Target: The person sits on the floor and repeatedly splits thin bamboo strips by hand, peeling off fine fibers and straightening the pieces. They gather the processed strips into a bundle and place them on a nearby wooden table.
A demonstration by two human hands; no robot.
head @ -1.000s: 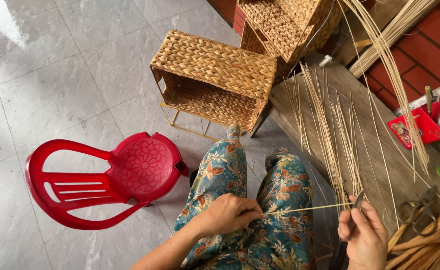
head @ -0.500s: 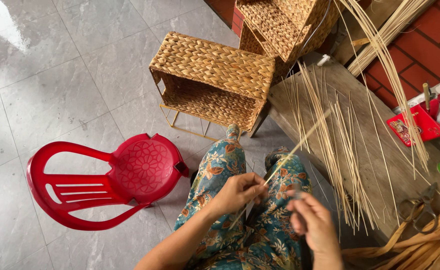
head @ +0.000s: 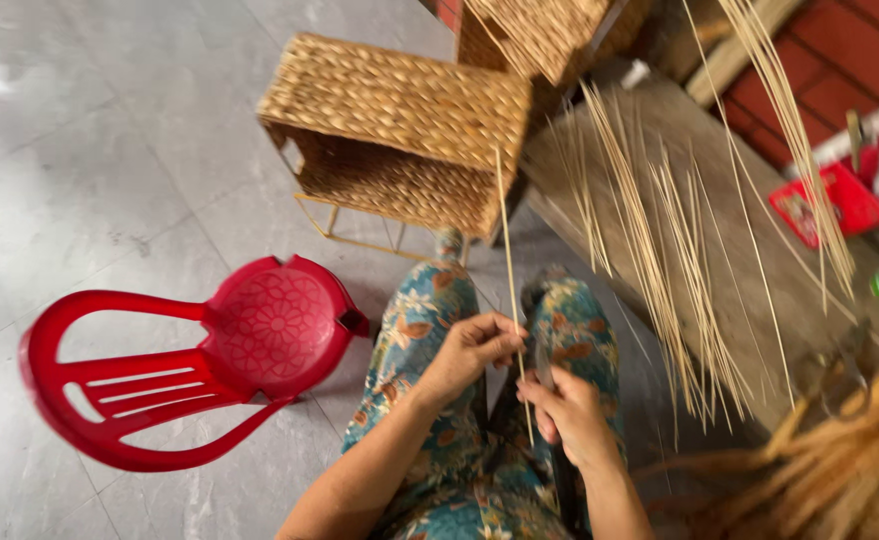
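A woven basket (head: pixel 400 135) is seen lying on its side on the grey tiled floor (head: pixel 110 150), its open mouth turned toward the viewer and nothing visible inside. A second woven basket (head: pixel 550 35) is cut off by the top edge, so its contents cannot be told. At the right edge a red tray (head: pixel 828 205) is glimpsed, too blurred for its load to be read.

A thin reed strip (head: pixel 510 270) is now held nearly upright above the floral-trousered lap (head: pixel 480 420). It is pinched between thumb and fingertips of the left hand (head: pixel 475 350), which is closed around it, and gripped lower down by the right hand (head: pixel 570 415), likewise closed, with a dark blade-like tool seemingly held against it.

Half a second ago the strip was slanted toward the wooden bench (head: pixel 720 260); it has since been swung vertical, and the hands have been drawn closer together. More loose reeds (head: pixel 660 260) lie spread on the bench, and a red plastic chair (head: pixel 190 365) is tipped over at the left.
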